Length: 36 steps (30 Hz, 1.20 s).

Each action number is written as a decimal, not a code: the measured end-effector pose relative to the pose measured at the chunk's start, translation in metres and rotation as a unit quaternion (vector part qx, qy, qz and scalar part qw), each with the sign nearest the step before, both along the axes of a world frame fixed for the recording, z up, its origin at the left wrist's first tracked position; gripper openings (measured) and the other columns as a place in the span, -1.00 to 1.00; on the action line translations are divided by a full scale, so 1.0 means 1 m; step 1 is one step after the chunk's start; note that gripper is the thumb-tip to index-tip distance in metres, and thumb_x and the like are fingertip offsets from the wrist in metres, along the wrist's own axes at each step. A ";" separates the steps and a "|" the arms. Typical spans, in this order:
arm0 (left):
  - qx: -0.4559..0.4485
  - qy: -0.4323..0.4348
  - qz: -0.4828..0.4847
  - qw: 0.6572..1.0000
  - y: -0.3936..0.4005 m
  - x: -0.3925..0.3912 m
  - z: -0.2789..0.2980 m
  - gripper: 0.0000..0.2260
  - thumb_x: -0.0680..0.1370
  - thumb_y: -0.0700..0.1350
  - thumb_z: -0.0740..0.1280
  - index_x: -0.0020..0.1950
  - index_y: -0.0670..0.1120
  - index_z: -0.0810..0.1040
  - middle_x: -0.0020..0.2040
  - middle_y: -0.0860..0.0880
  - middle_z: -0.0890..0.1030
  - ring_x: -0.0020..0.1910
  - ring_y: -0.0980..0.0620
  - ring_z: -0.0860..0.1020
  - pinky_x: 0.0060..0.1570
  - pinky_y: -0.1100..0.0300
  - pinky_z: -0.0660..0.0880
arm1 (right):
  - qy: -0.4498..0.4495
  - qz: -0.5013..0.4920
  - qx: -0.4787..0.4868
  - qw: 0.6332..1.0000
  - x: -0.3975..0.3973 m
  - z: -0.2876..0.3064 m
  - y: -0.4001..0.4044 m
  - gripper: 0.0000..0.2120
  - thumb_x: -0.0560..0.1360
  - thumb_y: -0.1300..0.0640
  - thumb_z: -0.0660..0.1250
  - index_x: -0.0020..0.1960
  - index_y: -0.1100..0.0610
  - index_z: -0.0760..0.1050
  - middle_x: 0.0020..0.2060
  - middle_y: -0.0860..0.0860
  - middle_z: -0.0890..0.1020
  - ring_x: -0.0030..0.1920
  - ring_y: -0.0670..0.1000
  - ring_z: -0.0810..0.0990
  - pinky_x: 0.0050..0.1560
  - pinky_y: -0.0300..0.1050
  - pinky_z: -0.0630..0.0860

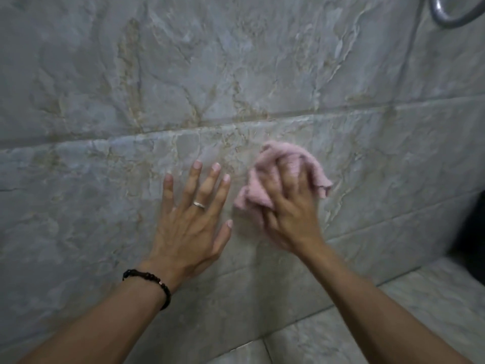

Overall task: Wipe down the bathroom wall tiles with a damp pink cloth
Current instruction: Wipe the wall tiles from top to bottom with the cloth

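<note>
Grey marbled wall tiles [183, 74] with brownish veins fill the view. My right hand [291, 211] presses a crumpled pink cloth [283, 158] against a tile just below a horizontal grout line; the hand is blurred by motion. The cloth sticks out above and to both sides of the fingers. My left hand [191, 219] lies flat on the wall beside it, fingers spread, with a ring on one finger and a dark bead bracelet at the wrist. It holds nothing.
A grey metal shower hose loop [446, 14] hangs at the top right. The tiled floor [420, 306] meets the wall at the bottom right. A dark object [475, 227] sits at the right edge.
</note>
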<state>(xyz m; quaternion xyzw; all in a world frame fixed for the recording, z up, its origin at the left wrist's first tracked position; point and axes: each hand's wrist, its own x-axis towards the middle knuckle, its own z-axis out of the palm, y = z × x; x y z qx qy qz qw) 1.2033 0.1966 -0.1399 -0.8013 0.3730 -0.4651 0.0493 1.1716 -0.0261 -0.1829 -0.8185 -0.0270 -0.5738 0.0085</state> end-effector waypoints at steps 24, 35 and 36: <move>0.032 -0.008 -0.023 0.999 0.051 0.007 -0.067 -0.34 0.51 0.10 0.23 0.55 -0.12 0.19 0.58 -0.15 0.10 0.56 -0.20 0.03 0.43 -0.35 -0.14 | 0.036 0.004 0.011 0.999 0.001 -0.102 0.051 -0.47 0.68 -0.16 0.05 0.59 0.03 0.17 0.57 0.22 0.20 0.52 0.51 0.06 0.43 0.56 0.06; 0.042 0.016 -0.036 0.998 0.058 0.011 -0.086 -0.36 0.50 0.10 0.19 0.54 -0.14 0.23 0.57 -0.17 0.13 0.55 -0.21 0.04 0.43 -0.37 -0.09 | 0.081 0.022 0.184 0.979 -0.005 -0.131 0.083 -0.42 0.68 -0.20 -0.12 0.63 -0.15 -0.24 0.63 -0.01 -0.20 0.60 0.30 -0.20 0.55 0.30 -0.15; 0.044 0.017 -0.038 0.998 0.060 0.011 -0.088 -0.35 0.51 0.10 0.19 0.54 -0.15 0.22 0.57 -0.17 0.13 0.55 -0.21 0.04 0.43 -0.37 -0.09 | 0.069 0.002 0.237 0.969 -0.004 -0.124 0.067 -0.42 0.67 -0.23 -0.13 0.60 -0.20 -0.30 0.63 -0.05 -0.22 0.61 0.23 -0.18 0.56 0.26 -0.07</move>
